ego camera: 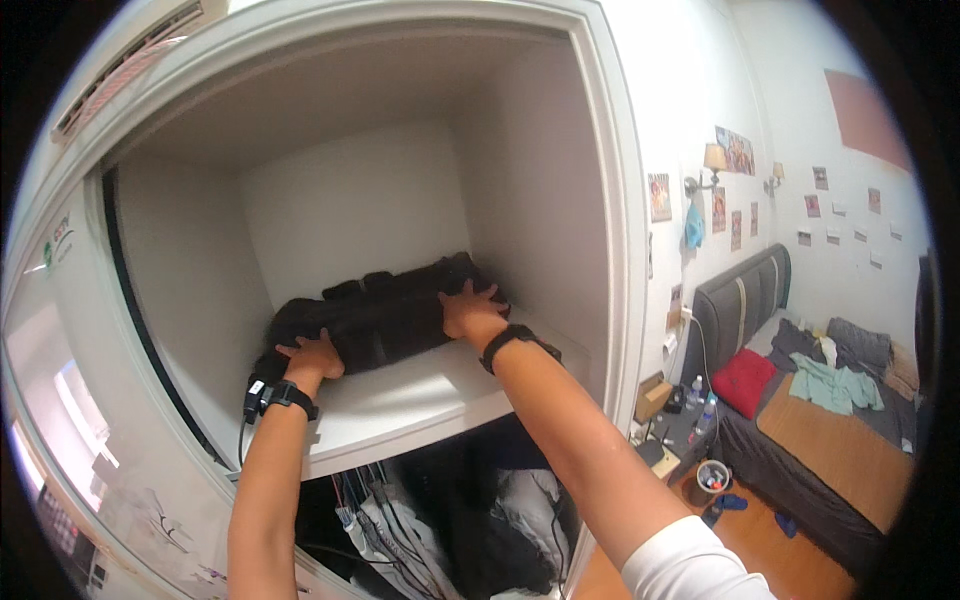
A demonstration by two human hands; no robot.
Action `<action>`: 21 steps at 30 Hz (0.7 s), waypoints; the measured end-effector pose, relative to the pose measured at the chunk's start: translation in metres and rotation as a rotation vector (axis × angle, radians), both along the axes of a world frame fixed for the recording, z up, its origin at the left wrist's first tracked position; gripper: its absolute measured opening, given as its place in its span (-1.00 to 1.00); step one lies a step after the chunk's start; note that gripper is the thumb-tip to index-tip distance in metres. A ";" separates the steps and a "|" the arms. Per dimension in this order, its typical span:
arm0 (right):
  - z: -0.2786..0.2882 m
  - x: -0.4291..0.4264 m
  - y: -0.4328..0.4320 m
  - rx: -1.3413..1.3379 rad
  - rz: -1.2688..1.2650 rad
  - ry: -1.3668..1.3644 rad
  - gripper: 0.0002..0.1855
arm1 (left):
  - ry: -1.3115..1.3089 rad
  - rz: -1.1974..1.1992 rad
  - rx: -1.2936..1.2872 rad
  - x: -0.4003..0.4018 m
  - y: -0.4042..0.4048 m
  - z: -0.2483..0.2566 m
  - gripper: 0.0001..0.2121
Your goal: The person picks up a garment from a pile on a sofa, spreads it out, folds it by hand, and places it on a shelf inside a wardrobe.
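Observation:
A black fabric bag (375,319) lies lengthwise on the white upper shelf (420,405) of a wardrobe, close to the back wall. Against its left front side rests my left hand (315,358), fingers apart. My right hand (472,311) is spread on the bag's right end, fingers apart. Neither hand's fingers are closed round the bag. Both wrists wear black straps, and a small device with a cable sits at the left one.
Below the shelf, clothes (397,532) hang on hangers. A white frame (619,225) borders the opening at right, a sliding door (97,360) at left. Farther right are a cluttered nightstand (686,424), a waste bin (709,484) and a bed with clothes (836,382).

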State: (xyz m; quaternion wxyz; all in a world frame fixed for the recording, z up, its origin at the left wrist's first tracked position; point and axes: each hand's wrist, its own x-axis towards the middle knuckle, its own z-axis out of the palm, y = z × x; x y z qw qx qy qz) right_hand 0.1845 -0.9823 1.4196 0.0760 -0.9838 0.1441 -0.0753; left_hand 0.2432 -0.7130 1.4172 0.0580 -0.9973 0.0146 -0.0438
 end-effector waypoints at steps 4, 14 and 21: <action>0.023 -0.028 0.018 0.042 0.013 0.108 0.14 | 0.038 -0.055 -0.038 -0.019 0.001 0.011 -0.17; 0.005 0.066 -0.008 -0.067 0.003 0.061 0.06 | 0.039 0.007 0.010 0.036 -0.007 0.010 -0.22; 0.007 0.085 -0.008 -0.079 0.052 0.098 0.03 | 0.044 0.039 -0.006 0.065 -0.006 0.009 -0.25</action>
